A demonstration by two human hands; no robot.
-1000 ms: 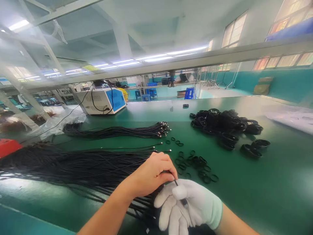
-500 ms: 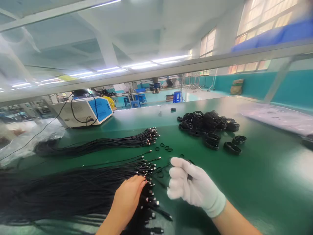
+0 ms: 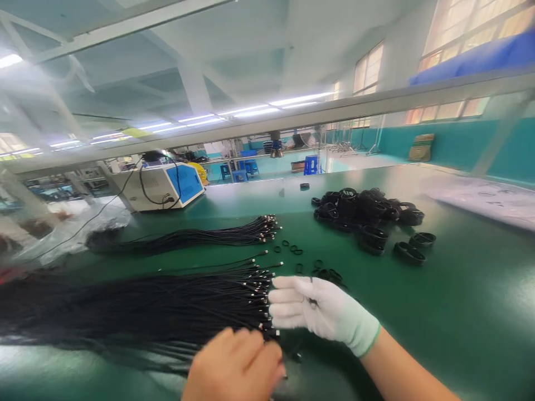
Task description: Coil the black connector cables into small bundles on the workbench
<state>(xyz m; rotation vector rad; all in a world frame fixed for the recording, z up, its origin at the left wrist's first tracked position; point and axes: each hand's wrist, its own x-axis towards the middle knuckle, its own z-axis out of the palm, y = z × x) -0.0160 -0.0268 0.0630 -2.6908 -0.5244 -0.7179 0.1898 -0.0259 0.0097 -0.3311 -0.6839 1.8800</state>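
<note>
My left hand (image 3: 234, 365), bare and blurred, is at the bottom of the view with its fingers curled. Whatever it grips, if anything, is hidden. Beside it lies a wide bundle of black cables (image 3: 167, 306), metal plugs at their right ends. My right hand (image 3: 321, 312) wears a white glove and is turned palm up, fingers stretched left by the plugs. A small dark spot or piece shows at its palm; I cannot make out which. Behind this hand lie several small black rings (image 3: 330, 275) on the green table.
A second cable bundle (image 3: 209, 234) lies farther back. A heap of coiled black cables (image 3: 363, 209) is at the right rear. At the left rear stands a white and blue machine (image 3: 154, 186), near clear plastic (image 3: 79, 228). Plastic sheeting (image 3: 485, 197) lies far right.
My right hand has unfolded from curled fingers to stretched ones and moved slightly left, nearer the plugs. My left hand has come off the plug ends, down and toward me. The view has shifted slightly.
</note>
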